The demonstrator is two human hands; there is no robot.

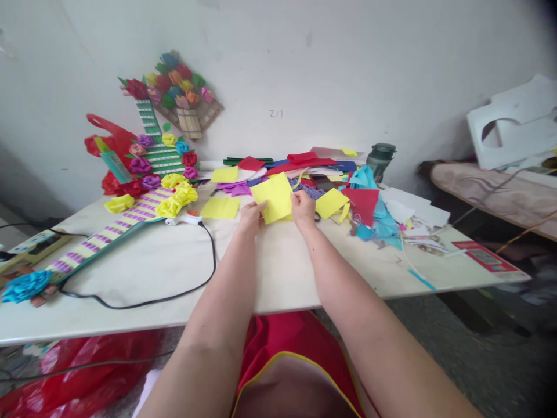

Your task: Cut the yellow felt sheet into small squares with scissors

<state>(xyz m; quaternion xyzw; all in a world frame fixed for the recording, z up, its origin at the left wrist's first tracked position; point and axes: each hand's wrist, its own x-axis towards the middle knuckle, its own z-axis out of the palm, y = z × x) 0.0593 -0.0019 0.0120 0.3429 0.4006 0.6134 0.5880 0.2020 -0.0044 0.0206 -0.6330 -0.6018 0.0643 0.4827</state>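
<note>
A yellow felt square (273,198) is held up off the white table (278,273) near its far middle. My left hand (249,217) pinches its lower left edge. My right hand (303,209) pinches its right edge. Both hands are closed on the sheet. More yellow squares lie around it: one (220,208) to the left, one (224,174) behind, one (331,202) to the right. A white glue gun (185,220) lies left of my left hand, its black cord (143,302) looping over the table.
A heap of coloured felt scraps (369,215) covers the back right of the table. Paper-flower crafts (152,168) and a long striped strip (104,235) fill the left. A dark bottle (380,161) stands at the back. A power strip (32,247) sits far left, a red bag (82,371) below.
</note>
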